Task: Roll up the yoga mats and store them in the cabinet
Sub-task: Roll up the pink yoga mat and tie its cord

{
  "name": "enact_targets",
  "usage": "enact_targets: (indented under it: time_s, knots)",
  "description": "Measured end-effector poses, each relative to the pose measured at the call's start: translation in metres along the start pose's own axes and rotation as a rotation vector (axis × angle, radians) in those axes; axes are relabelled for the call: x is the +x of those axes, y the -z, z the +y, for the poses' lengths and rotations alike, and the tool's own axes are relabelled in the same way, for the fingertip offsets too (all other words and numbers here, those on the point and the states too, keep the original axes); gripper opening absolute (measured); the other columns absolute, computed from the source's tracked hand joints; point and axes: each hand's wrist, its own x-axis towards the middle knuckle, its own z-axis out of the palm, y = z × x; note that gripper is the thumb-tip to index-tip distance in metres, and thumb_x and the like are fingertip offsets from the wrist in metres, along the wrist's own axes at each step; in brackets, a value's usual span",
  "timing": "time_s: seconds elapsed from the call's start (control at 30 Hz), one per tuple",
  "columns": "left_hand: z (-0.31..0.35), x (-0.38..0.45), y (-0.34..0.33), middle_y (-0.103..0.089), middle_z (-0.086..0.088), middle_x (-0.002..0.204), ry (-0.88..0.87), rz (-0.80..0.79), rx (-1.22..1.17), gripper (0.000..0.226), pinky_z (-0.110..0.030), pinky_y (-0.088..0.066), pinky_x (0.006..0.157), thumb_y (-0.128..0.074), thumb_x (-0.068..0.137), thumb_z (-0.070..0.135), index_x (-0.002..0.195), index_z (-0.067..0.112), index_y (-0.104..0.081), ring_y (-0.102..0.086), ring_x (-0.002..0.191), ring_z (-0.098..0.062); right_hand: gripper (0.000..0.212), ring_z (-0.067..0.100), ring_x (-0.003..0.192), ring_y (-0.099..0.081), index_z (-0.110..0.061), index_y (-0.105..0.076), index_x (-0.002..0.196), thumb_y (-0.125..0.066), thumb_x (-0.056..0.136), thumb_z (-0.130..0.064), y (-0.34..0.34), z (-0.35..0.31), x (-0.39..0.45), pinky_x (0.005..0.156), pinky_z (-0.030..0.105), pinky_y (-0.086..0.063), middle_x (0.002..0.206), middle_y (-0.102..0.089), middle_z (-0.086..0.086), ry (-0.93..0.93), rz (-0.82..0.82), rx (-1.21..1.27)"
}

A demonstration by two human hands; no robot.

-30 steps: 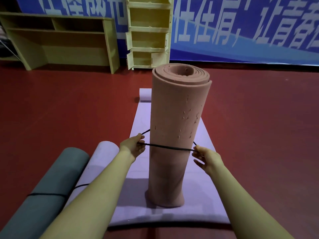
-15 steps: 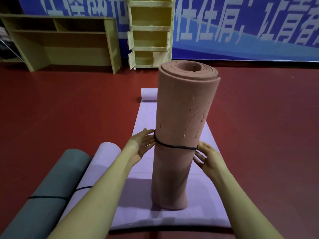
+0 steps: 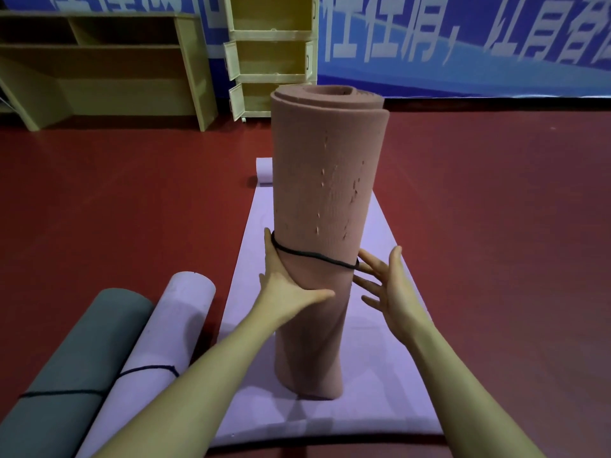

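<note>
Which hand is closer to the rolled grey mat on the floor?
Left. The left hand presses the upright pink foam roll's near-left side, toward the grey mat; the right hand is beyond the roll.

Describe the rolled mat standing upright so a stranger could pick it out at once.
On the red floor lies an unrolled lilac mat. Standing on end upon it is the pink rolled mat, with a black cord around it. It alone is upright; the grey roll and lilac roll lie flat.
</note>
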Motion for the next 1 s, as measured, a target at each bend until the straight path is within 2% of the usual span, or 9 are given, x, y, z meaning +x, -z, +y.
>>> enact_targets:
  time_s: [0.1, 0.33, 0.5, 0.6, 0.7, 0.73, 0.83, 0.93, 1.0]
  knots:
    - [0.012, 0.006, -0.004, -0.021, 0.011, 0.154, -0.031, 0.084, 0.007, 0.146, -0.037, -0.034, 0.112, -0.092, 0.042, 0.039, 0.149, 0.037, 0.007, -0.029, 0.139, -0.007, 0.061, 0.006, 0.107, -0.061, -0.047, -0.063, 0.112, -0.009, 0.093, -0.067, -0.002, -0.009, 0.004, 0.11, 0.045, -0.033, 0.12, -0.064, -0.015, 0.025, 0.008, -0.006]
    - [0.08, 0.02, 0.019, -0.032, 0.004, 0.15, -0.145, 0.237, 0.225, 0.137, -0.032, -0.034, 0.102, -0.087, 0.052, 0.05, 0.149, 0.041, 0.008, -0.031, 0.136, -0.021, 0.052, 0.013, 0.118, -0.056, -0.049, -0.052, 0.123, -0.01, 0.095, -0.063, -0.013, -0.047, 0.001, 0.11, 0.043, -0.034, 0.125, -0.061, -0.015, 0.183, -0.02, 0.117]
    - [0.133, 0.015, 0.05, -0.043, 0.004, 0.14, -0.201, 0.32, 0.446, 0.125, -0.037, -0.038, 0.094, -0.078, 0.057, 0.063, 0.146, 0.049, 0.008, -0.04, 0.122, -0.026, 0.032, 0.002, 0.122, -0.05, -0.059, -0.042, 0.13, -0.037, 0.098, -0.054, -0.043, -0.081, -0.02, 0.101, 0.032, -0.041, 0.134, -0.053, -0.02, 0.395, -0.014, -0.007]
    - [0.156, 0.011, 0.075, -0.045, 0.002, 0.137, -0.219, 0.355, 0.509, 0.121, -0.038, -0.039, 0.091, -0.074, 0.058, 0.069, 0.146, 0.05, 0.007, -0.041, 0.12, -0.026, 0.046, -0.014, 0.108, -0.052, -0.048, -0.037, 0.137, -0.054, 0.095, -0.039, -0.06, -0.103, -0.033, 0.1, 0.027, -0.042, 0.138, -0.047, -0.017, 0.522, 0.064, 0.003]
    - [0.171, 0.004, 0.104, -0.045, -0.001, 0.135, -0.211, 0.397, 0.556, 0.121, -0.037, -0.04, 0.089, -0.073, 0.058, 0.07, 0.146, 0.05, 0.007, -0.042, 0.119, -0.026, 0.064, -0.025, 0.094, -0.05, -0.044, -0.022, 0.147, -0.058, 0.095, -0.032, -0.08, -0.126, -0.046, 0.099, 0.029, -0.044, 0.137, -0.042, -0.009, 0.626, 0.135, 0.037]
    - [0.174, -0.001, 0.113, -0.045, -0.002, 0.135, -0.2, 0.41, 0.562, 0.121, -0.037, -0.04, 0.088, -0.074, 0.058, 0.069, 0.146, 0.05, 0.007, -0.042, 0.119, -0.027, 0.065, -0.028, 0.09, -0.049, -0.044, -0.02, 0.147, -0.056, 0.096, -0.031, -0.09, -0.132, -0.05, 0.097, 0.027, -0.045, 0.132, -0.044, -0.01, 0.656, 0.126, 0.041]
    - [0.172, -0.018, 0.143, -0.046, -0.004, 0.131, -0.15, 0.436, 0.586, 0.121, -0.037, -0.04, 0.087, -0.075, 0.057, 0.07, 0.146, 0.052, 0.006, -0.042, 0.118, -0.028, 0.057, -0.034, 0.084, -0.045, -0.039, -0.025, 0.147, -0.052, 0.098, -0.026, -0.123, -0.139, -0.061, 0.075, 0.004, -0.044, 0.115, -0.05, -0.025, 0.703, 0.038, 0.025]
    - [0.165, -0.036, 0.176, -0.046, -0.004, 0.127, -0.068, 0.454, 0.651, 0.122, -0.037, -0.04, 0.086, -0.074, 0.057, 0.07, 0.146, 0.051, 0.007, -0.042, 0.117, -0.029, 0.055, -0.031, 0.094, -0.045, -0.039, -0.031, 0.146, -0.053, 0.098, -0.026, -0.156, -0.132, -0.066, 0.069, -0.003, -0.038, 0.129, -0.049, -0.02, 0.694, -0.056, -0.017]
    - [0.156, -0.046, 0.195, -0.046, -0.006, 0.124, -0.015, 0.474, 0.726, 0.12, -0.038, -0.04, 0.087, -0.073, 0.058, 0.068, 0.145, 0.051, 0.008, -0.042, 0.115, -0.03, 0.056, -0.015, 0.11, -0.048, -0.045, -0.03, 0.145, -0.053, 0.097, -0.03, -0.175, -0.125, -0.068, 0.072, -0.006, -0.036, 0.138, -0.048, -0.013, 0.664, -0.1, -0.051]
